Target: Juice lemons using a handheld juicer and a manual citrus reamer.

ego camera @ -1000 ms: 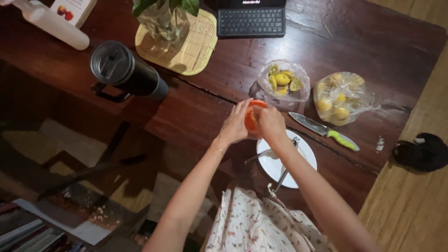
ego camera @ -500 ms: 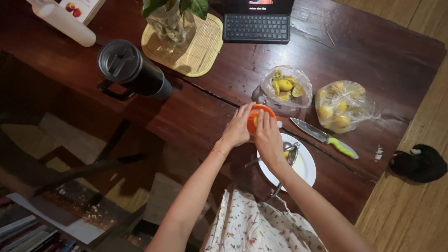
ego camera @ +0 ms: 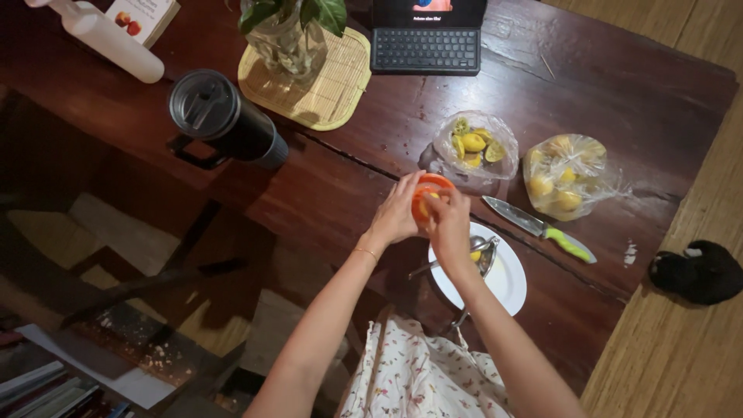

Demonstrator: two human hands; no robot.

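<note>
My left hand (ego camera: 395, 217) steadies the orange juicer cup (ego camera: 428, 195) near the table's (ego camera: 325, 193) edge, fingers wrapped around its side. My right hand (ego camera: 450, 224) presses a small yellow fruit half (ego camera: 433, 197) into it, fingers clamped. Squeezing seems underway; next needs firm twisting pressure, beside the white plate (ego camera: 503, 279).

Dark wooden table (ego camera: 371, 131) seen from above. Black lidded tumbler (ego camera: 224, 120) lain on side near left. Glass vase with green plant (ego camera: 285, 35) set on woven bamboo mat (ego camera: 337, 81). Tablet keyboard (ego camera: 428, 50) placed at far edge. White bottle (ego camera: 108, 42) and booklet (ego camera: 143, 14) seen at top left. Green-handled knife (ego camera: 539, 228) laid beside bag of whole yellow fruit (ego camera: 566, 176). Dark furry object (ego camera: 696, 271) seen on woven floor mat (ego camera: 681, 340).
</note>
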